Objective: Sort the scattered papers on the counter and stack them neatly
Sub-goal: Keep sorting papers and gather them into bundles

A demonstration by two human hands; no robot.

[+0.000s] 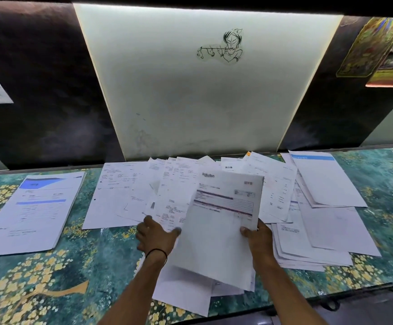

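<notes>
Many white printed papers [282,184] lie scattered across the middle and right of the teal patterned counter [97,259]. A neat stack with a blue-headed sheet on top [33,207] sits at the left. My right hand [258,240] grips a sheet with purple bands [219,228] by its right edge, lifted above the pile. My left hand [154,238] rests on the papers beside that sheet's left edge, its thumb touching the edge.
A lit white wall panel [202,95] with a line drawing stands behind the counter, flanked by dark panels. A colourful poster [376,48] hangs at the upper right. The counter's front edge [331,294] runs along the bottom right.
</notes>
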